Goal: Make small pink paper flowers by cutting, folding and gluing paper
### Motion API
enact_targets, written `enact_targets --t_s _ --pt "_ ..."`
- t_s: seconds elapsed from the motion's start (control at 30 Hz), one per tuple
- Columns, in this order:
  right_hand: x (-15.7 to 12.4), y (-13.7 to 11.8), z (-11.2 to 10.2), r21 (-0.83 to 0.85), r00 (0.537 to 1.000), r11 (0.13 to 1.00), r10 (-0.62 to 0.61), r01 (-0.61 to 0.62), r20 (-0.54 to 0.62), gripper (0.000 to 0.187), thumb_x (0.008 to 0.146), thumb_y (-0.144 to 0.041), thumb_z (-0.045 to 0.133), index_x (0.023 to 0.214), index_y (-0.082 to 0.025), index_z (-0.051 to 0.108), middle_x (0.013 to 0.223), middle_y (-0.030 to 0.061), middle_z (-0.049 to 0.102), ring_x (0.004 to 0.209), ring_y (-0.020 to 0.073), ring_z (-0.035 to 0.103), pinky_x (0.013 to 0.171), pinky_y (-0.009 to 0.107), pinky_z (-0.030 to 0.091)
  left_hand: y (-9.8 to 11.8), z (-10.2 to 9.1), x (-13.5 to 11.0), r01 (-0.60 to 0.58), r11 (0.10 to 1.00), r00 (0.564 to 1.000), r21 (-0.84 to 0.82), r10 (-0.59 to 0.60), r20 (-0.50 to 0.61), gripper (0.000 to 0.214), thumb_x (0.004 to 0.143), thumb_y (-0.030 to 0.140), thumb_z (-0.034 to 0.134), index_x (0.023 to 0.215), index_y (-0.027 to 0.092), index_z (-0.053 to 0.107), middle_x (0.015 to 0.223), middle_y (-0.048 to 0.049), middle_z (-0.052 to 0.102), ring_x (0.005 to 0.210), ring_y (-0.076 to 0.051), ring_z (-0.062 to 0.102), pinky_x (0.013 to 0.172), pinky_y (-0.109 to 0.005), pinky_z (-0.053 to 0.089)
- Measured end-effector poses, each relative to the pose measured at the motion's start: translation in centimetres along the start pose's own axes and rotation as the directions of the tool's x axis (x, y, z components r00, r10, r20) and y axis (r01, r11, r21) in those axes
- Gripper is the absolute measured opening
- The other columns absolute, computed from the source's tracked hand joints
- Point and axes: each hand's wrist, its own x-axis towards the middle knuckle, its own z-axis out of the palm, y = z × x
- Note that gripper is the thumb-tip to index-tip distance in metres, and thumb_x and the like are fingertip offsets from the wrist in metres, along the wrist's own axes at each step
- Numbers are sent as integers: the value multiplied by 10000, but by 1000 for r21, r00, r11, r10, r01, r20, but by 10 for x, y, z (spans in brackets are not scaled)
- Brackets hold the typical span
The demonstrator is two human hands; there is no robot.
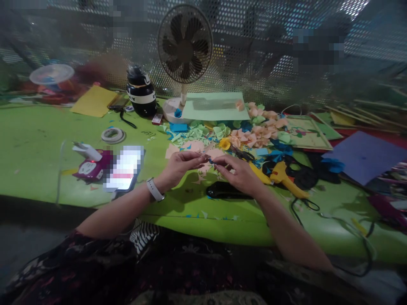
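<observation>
Over the green table (pixel 178 203), my left hand (pixel 179 168) and my right hand (pixel 243 176) meet at the fingertips. Both are closed in a pinch around something small with peach and blue on it, too small and blurred to name. Beneath my right hand lies a long glossy black object (pixel 219 189). Just beyond the fingertips are peach paper scraps (pixel 193 146) and dark-handled scissors (pixel 244 154). A yellow glue gun (pixel 286 180) rests to the right of my right hand. Left of my left wrist lies a lit phone (pixel 125 167).
Green paper pieces (pixel 219 132) and folded peach pieces (pixel 262 131) are heaped behind the hands. A fan (pixel 185 48), a black jar (pixel 141 95) and a pale green sheet (pixel 206 106) stand farther back. Tape (pixel 113 135) lies left; purple paper (pixel 365 156) lies right.
</observation>
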Motion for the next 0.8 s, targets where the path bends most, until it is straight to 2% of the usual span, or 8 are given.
enact_targets --t_s 0.33,0.53,0.8 --pt "-1 -3 -1 16 1000 1000 13 -13 10 161 962 -248 540 1063 -202 656 1056 71 735 950 207 694 829 346 557 0 0 -2 -42 996 999 78 43 -12 246 681 354 860 841 178 799 907 -83 790 849 -175 726 858 -340 569" --pt "0 -3 -3 48 1000 998 30 -31 2 147 960 -259 548 1042 -202 656 1048 68 736 932 203 695 813 344 555 -1 0 -2 -89 993 996 72 87 32 228 682 350 863 844 201 804 924 -67 793 861 -164 726 843 -306 571" --pt "-1 -6 -3 61 1000 998 14 -15 17 163 962 -260 537 1058 -199 655 1048 72 735 925 197 694 807 331 551 -2 0 -2 -107 988 994 115 107 5 234 683 371 858 832 199 803 875 -66 792 806 -161 723 808 -311 578"
